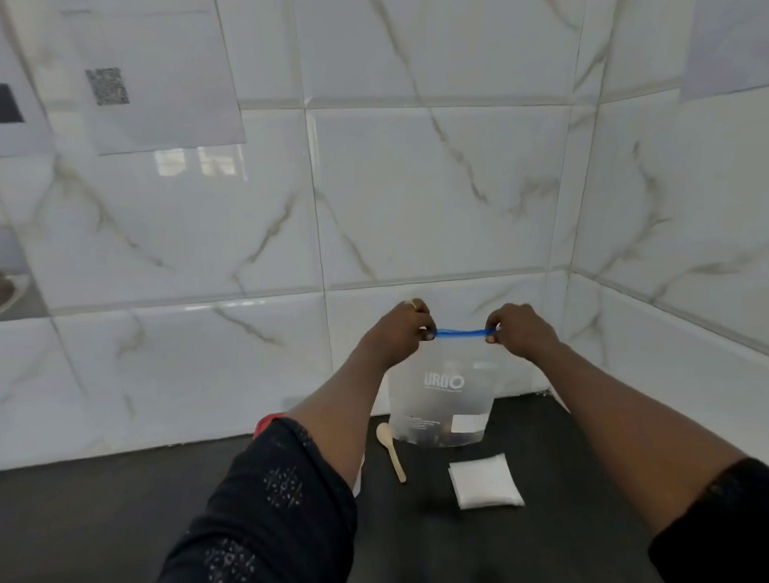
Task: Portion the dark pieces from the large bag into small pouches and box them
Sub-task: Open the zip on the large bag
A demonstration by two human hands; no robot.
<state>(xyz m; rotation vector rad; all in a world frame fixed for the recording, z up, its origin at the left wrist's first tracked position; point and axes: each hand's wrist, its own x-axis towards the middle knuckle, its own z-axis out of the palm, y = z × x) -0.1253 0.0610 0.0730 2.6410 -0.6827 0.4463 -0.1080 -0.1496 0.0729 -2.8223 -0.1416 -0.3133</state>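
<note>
1. Head view: the large bag [442, 399], clear with white lettering, stands upright on the dark counter [119, 528] near the tiled wall [412, 178]. Its long axis runs vertically, with the mouth pointing up.
2. The blue zip strip [460, 332] along the bag's top edge runs left to right, stretched between the two hands.
3. The left hand [402, 330] pinches the strip's left end with curled fingers, and the right hand [520, 328] pinches the right end likewise.
4. A few dark pieces [430, 438] sit at the bag's bottom, beside a white label [467, 422].
5. A wooden spoon [391, 451] lies just left of the bag's base, its bowl toward the wall and its handle toward the person.
6. A flat stack of small white pouches [484, 482] lies on the counter in front of the bag, nearer the person.
</note>
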